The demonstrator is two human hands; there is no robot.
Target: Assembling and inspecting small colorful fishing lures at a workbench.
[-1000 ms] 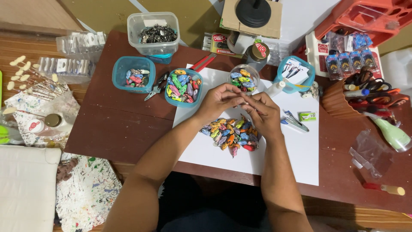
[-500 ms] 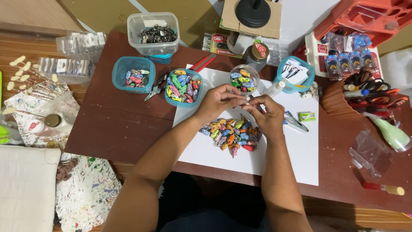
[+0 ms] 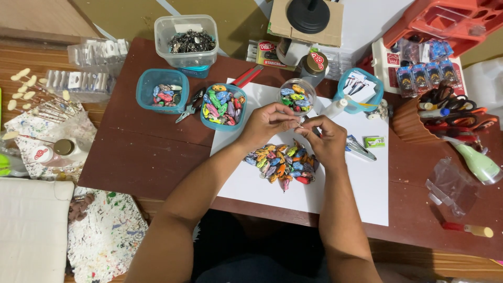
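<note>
My left hand point(image 3: 270, 123) and my right hand point(image 3: 326, 139) meet fingertip to fingertip over a white sheet point(image 3: 356, 183) on a dark wooden table point(image 3: 146, 157). Between the fingers they pinch a very small piece; what it is cannot be made out. Just below the hands lies a heap of small colourful painted charms point(image 3: 283, 161). Right behind the hands stands a clear round bowl point(image 3: 297, 96) with more of those charms.
Two teal tubs point(image 3: 162, 90) point(image 3: 224, 106) of coloured pieces sit at the left, small pliers point(image 3: 189, 106) between them. A clear tub of dark metal bits point(image 3: 187, 41) is at the back. A stapler point(image 3: 359, 148), a glue bottle point(image 3: 334, 108) and a pot of scissors point(image 3: 419, 123) are at the right.
Both hands have stayed together over the heap; the fingers shifted slightly as they work the small piece. Nothing else moved.
</note>
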